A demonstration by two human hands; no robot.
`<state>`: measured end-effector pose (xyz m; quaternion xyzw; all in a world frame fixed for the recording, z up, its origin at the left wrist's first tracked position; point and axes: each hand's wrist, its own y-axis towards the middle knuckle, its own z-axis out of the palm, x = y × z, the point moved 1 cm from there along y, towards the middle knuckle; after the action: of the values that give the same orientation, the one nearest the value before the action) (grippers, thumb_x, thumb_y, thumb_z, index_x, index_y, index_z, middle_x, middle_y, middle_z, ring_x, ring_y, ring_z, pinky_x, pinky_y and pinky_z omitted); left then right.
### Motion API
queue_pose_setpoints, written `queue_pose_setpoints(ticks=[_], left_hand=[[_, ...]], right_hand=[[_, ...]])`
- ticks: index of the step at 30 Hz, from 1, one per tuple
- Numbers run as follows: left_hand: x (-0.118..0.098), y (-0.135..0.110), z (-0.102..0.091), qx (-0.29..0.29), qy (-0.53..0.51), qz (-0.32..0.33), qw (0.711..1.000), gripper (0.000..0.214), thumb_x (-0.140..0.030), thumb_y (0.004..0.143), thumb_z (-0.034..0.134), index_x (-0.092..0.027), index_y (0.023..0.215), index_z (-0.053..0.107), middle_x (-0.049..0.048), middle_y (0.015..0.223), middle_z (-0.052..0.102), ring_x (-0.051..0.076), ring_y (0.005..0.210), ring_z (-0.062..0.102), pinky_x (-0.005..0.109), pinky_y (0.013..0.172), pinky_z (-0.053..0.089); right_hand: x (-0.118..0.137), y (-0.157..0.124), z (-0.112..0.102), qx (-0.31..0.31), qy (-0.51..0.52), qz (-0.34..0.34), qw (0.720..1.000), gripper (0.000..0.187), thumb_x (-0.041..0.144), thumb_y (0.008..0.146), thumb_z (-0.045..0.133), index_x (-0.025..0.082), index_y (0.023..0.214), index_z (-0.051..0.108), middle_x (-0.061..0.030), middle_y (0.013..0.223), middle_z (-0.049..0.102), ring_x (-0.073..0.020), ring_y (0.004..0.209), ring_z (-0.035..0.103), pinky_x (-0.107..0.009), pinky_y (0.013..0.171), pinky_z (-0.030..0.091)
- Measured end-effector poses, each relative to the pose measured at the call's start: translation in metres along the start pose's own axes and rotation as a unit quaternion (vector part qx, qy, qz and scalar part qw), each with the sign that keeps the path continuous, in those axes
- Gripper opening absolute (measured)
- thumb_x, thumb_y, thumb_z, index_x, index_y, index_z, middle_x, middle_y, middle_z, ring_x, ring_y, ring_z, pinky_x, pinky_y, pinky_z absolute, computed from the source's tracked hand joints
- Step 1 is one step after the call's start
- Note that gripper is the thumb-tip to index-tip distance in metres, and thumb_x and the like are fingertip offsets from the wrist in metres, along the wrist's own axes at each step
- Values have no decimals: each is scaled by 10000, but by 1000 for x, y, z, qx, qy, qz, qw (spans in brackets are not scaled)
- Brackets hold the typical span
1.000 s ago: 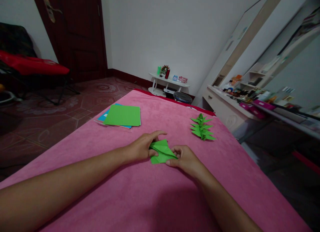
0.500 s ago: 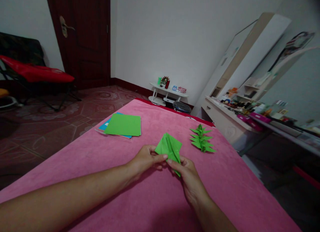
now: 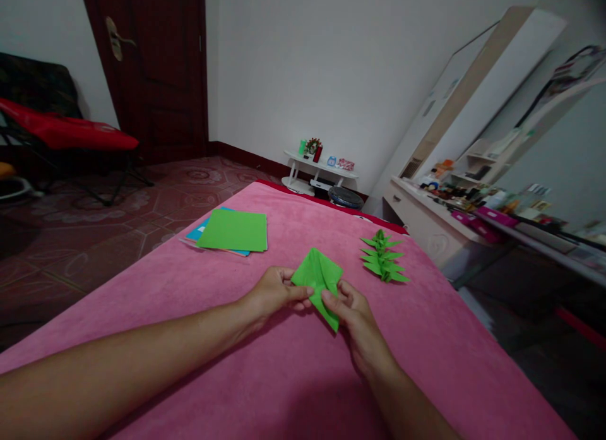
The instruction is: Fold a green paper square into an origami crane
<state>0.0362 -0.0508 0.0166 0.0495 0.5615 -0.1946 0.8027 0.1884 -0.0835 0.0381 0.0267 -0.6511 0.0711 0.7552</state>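
Note:
Both of my hands pinch one folded green paper piece [image 3: 318, 277] held a little above the pink cloth [image 3: 284, 377]. My left hand [image 3: 274, 293] grips its left edge with fingers closed. My right hand [image 3: 351, 307] grips its lower right part, thumb on top. A finished green paper tree [image 3: 382, 257] made of stacked pointed layers lies on the cloth to the right, apart from my hands. A stack of flat paper sheets [image 3: 233, 230], green on top with blue beneath, lies at the back left of the cloth.
The pink cloth covers a table whose far edge [image 3: 331, 203] shows red trim. Beyond it stand a small white shelf [image 3: 318, 167] with trinkets, a dark door [image 3: 156, 74], a red folding chair [image 3: 66, 134] at left and a cluttered dresser [image 3: 454, 206] at right.
The green piece lay flat on the cloth under my hands a second ago. It has been lifted and turned upright, and both hands now pinch it in the air.

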Motion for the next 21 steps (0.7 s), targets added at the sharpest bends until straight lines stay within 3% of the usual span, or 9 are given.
queue_pose_setpoints(ticks=[4, 10, 16, 21], left_hand=[[2, -1, 2, -5, -30, 12, 999, 349, -276, 559, 816, -62, 799, 680, 76, 687, 679, 99, 535, 605, 198, 538, 477], [5, -3, 2, -9, -51, 29, 998, 341, -280, 614, 779, -74, 861, 666, 116, 833, 686, 128, 609, 621, 234, 566, 482], [5, -7, 7, -22, -46, 52, 997, 273, -265, 638, 753, -79, 811, 655, 92, 750, 674, 128, 584, 606, 222, 528, 441], [5, -8, 9, -22, -46, 47, 998, 267, -282, 637, 754, -87, 790, 656, 78, 704, 667, 124, 573, 603, 201, 501, 415]], right_hand=[[-6, 1, 4, -34, -28, -42, 998, 407, 287, 616, 779, 171, 960, 595, -63, 898, 687, -179, 757, 633, -280, 700, 481], [-14, 5, 5, -70, -56, -64, 994, 383, 303, 627, 758, 151, 957, 637, -76, 898, 690, -200, 771, 629, -308, 700, 484], [-18, 5, 6, -102, -60, -57, 991, 295, 347, 660, 736, 136, 854, 666, -30, 713, 651, -125, 588, 543, -242, 546, 425], [-21, 5, 6, -109, -85, -86, 987, 233, 361, 718, 691, 137, 770, 648, -1, 622, 578, -102, 544, 461, -230, 511, 375]])
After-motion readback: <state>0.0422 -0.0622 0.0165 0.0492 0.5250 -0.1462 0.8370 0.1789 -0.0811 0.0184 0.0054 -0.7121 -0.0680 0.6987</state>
